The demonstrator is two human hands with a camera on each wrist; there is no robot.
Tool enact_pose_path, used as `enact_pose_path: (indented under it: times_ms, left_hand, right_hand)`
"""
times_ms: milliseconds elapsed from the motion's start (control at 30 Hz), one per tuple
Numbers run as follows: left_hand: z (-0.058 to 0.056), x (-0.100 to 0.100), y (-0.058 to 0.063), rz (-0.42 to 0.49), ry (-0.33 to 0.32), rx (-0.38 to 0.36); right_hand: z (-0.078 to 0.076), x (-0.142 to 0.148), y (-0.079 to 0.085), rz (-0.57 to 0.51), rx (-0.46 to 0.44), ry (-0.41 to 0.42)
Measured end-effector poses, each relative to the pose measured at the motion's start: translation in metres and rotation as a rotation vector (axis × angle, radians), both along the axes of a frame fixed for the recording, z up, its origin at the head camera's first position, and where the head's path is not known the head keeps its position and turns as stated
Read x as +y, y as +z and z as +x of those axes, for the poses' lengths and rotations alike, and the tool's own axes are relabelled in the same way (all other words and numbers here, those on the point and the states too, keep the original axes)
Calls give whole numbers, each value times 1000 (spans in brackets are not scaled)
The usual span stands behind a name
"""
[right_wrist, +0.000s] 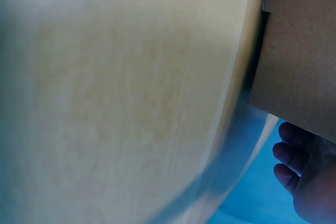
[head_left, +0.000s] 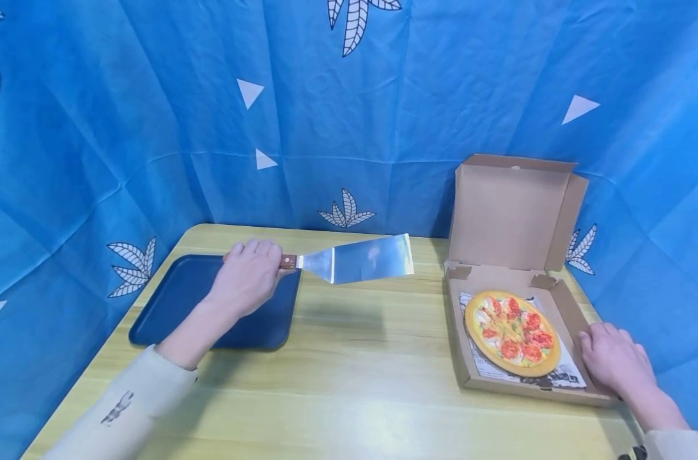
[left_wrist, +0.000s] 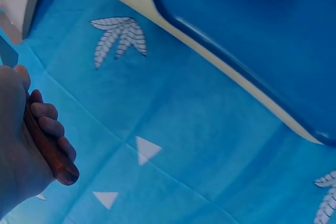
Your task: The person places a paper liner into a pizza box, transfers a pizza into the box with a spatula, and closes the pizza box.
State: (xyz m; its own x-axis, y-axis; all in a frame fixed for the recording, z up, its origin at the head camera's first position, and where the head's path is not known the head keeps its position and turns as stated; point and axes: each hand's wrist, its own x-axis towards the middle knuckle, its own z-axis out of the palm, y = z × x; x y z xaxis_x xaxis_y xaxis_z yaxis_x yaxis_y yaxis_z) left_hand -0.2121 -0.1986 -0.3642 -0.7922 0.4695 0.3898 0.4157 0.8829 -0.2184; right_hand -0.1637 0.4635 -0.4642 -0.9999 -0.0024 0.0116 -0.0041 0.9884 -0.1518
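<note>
My left hand [head_left: 247, 278] grips the brown wooden handle [left_wrist: 48, 148] of a spatula, fingers wrapped round it. The spatula's broad metal blade [head_left: 372, 259] points right, held in the air over the table. Below that hand lies a dark blue tray [head_left: 176, 303]. On the right stands a cardboard pizza box [head_left: 455, 345] with its lid [head_left: 510, 214] raised. Inside it, a pizza [head_left: 512, 332] with red tomato slices rests on printed paper [head_left: 567, 370]. My right hand [head_left: 616, 361] holds the box's right side wall, thumb at the inner side, fingers [right_wrist: 286, 153] outside.
The light wooden table [head_left: 360, 383] carries the tray at left and the box at right. A blue curtain [head_left: 349, 115] with white leaf and triangle prints closes off the back and both sides, close behind the lid.
</note>
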Motion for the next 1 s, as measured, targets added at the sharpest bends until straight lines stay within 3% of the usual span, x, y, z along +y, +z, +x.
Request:
enact_pose_path:
  times_ms: [133, 267, 567, 700, 867, 1000]
  left_hand:
    - [5, -18, -8, 5, -24, 41]
    - [10, -34, -14, 7, -13, 29]
    - [14, -69, -14, -12, -13, 29]
    - [13, -85, -17, -22, -59, 74]
    - [10, -105, -25, -4, -141, 188]
    - [6, -119, -31, -6, -161, 241]
  right_hand:
    - [1, 0, -1, -3, 1, 3]
    - [2, 0, -2, -6, 2, 5]
    - [1, 0, -3, -13, 22, 6]
    - [1, -1, -3, -11, 22, 4]
    - [1, 0, -4, -15, 17, -1]
    - [1, 1, -4, -17, 16, -3]
